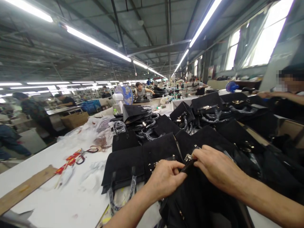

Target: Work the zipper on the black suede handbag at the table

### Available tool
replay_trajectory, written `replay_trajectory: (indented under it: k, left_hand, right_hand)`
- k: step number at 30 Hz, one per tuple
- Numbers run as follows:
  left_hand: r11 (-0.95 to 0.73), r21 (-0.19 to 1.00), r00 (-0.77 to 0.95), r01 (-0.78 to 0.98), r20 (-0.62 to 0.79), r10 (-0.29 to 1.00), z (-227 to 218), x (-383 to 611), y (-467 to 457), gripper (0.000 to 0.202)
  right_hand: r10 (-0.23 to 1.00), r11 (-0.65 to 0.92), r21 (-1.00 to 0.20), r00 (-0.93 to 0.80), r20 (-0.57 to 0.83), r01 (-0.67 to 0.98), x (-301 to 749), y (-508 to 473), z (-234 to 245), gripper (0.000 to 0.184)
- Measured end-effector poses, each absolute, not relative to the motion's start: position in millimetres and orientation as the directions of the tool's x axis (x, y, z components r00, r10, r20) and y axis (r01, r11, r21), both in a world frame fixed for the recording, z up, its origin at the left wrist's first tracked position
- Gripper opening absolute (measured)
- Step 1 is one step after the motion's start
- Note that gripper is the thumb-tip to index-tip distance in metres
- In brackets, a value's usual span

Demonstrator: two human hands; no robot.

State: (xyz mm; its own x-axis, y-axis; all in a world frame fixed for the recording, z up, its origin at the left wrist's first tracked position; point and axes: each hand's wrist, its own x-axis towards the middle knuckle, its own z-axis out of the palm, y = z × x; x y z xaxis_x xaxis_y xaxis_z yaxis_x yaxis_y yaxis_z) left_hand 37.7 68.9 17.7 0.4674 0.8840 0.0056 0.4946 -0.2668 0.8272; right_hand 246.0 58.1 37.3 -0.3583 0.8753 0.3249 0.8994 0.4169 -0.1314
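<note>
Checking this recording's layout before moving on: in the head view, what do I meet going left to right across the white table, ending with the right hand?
Brown board, scissors, front-left black bag, left hand, right hand.

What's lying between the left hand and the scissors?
In the head view, going from the left hand: first a black handbag with plastic-wrapped handles, then crumpled translucent plastic on the white tabletop, before the scissors.

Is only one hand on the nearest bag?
No, the left hand and right hand both have fingertips on the bag.
</note>
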Motion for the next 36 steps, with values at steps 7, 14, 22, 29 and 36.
replay_trajectory:
  k: [7,14,22,29,36]
  left_hand:
    - [-0.225,0.852,0.461,0.472,-0.021,0.887,18.9,38.5,68.1,0.027]
    - [-0.2,0.863,0.447,0.463,-0.033,0.894,18.7,41.7,67.5,0.025]
    - [-0.344,0.894,0.527,0.286,0.153,0.836,15.0,48.5,84.0,0.011]
    - [-0.197,0.92,0.411,0.34,0.043,0.911,8.4,79.7,95.4,0.021]
    - [-0.297,0.839,0.453,0.456,0.069,0.889,13.8,80.8,92.7,0.032]
  right_hand:
    - [0.861,0.436,-0.096,-0.384,0.334,0.895,244.0,63.9,37.9,0.016]
    - [0.855,0.427,-0.047,-0.386,0.346,0.903,243.5,62.7,41.3,0.017]
    - [0.829,0.45,-0.003,-0.417,0.373,0.893,239.6,60.6,43.6,0.02]
    - [0.851,0.398,0.013,-0.374,0.369,0.917,256.4,48.5,33.8,0.02]
    - [0.94,0.229,-0.111,-0.19,0.284,0.967,272.2,43.1,35.0,0.01]
